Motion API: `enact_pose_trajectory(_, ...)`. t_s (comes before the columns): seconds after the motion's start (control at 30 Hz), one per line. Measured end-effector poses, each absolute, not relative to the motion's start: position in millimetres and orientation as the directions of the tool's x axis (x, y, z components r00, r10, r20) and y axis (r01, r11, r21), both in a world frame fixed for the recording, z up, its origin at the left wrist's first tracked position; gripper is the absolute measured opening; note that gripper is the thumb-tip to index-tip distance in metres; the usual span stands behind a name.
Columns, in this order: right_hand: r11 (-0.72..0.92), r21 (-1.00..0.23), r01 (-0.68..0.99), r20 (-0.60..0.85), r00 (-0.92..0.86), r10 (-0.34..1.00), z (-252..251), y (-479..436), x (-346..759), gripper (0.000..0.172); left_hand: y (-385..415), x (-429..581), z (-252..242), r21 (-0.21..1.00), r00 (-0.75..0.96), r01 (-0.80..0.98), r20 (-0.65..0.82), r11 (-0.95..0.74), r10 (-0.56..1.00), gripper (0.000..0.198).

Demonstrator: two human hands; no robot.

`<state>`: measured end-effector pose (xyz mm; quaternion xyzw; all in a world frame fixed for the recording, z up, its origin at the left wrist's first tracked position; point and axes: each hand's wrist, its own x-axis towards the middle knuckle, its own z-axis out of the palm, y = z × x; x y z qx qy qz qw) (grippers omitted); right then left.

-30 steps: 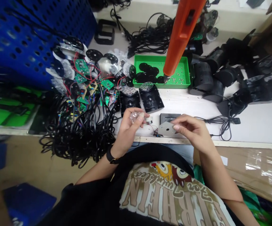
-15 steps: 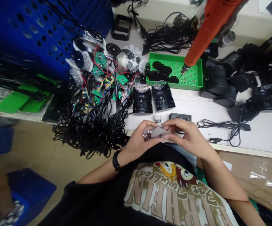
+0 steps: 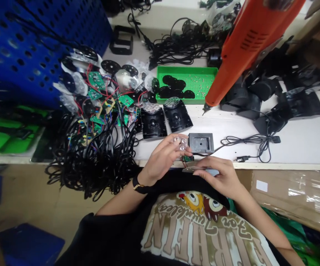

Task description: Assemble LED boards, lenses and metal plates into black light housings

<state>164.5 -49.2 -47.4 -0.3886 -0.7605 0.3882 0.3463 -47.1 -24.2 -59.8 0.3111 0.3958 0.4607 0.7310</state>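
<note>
My left hand grips a clear plastic lens cluster with several round lenses, held up over the bench's front edge. Lower and to the right, my right hand pinches a thin grey plate between thumb and fingers. A small green circuit board with wires shows between the two hands; what supports it is hidden. Just beyond them lies a black rectangular housing with a cable. Two black half-shells with round grilles, a left one and a right one, lie behind my left hand.
An orange power screwdriver hangs over the bench, bit downward. Behind is a green tray with black discs and screws. Wired boards and tangled black cables crowd the left; black housings and a plugged cord are right.
My hands have moved apart: the lens cluster has come away from the grey plate, up in my left hand. The plate stays in my right hand, lower. The view has shifted.
</note>
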Motion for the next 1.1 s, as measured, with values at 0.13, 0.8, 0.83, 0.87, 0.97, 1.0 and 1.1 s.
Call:
enact_pose_trajectory(0.13, 0.526, -0.808, 0.267, 0.363, -0.477, 0.8, -54.0, -51.7, 161.0, 0.008, -17.8, -28.3, -62.1, 0.998, 0.086, 0.06, -0.02, 0.015, 0.996, 0.014)
enact_pose_trajectory(0.8, 0.365, -0.834, 0.413, 0.311, -0.195, 0.93, -50.9, -8.6, 189.6, 0.016, -2.7, -37.0, -75.4, 0.598, 0.429, 0.566, 0.375, -0.568, 0.822, 0.017)
enact_pose_trajectory(0.83, 0.354, -0.842, 0.408, 0.29, -0.21, 0.933, -50.6, -4.7, 191.6, 0.016, -5.1, -39.5, -76.4, 0.552, 0.475, 0.576, 0.375, -0.603, 0.796, 0.017)
enact_pose_trajectory(0.87, 0.343, -0.849, 0.403, 0.272, -0.222, 0.936, -50.5, -1.8, 193.3, 0.017, -7.2, -41.8, -77.4, 0.512, 0.506, 0.587, 0.372, -0.627, 0.778, 0.016)
enact_pose_trajectory(0.97, 0.293, -0.874, 0.389, 0.227, -0.206, 0.952, -52.1, 0.6, 196.1, 0.017, -11.4, -47.5, -80.2, 0.456, 0.544, 0.587, 0.39, -0.669, 0.743, 0.02)
enact_pose_trajectory(1.0, 0.274, -0.884, 0.379, 0.221, -0.177, 0.959, -53.0, -0.3, 196.4, 0.017, -12.3, -48.7, -81.2, 0.452, 0.547, 0.576, 0.407, -0.682, 0.732, 0.023)
enact_pose_trajectory(1.1, 0.258, -0.903, 0.344, 0.24, -0.094, 0.966, -55.2, -6.0, 196.5, 0.017, -14.4, -49.5, -84.3, 0.42, 0.574, 0.564, 0.419, -0.711, 0.703, 0.028)
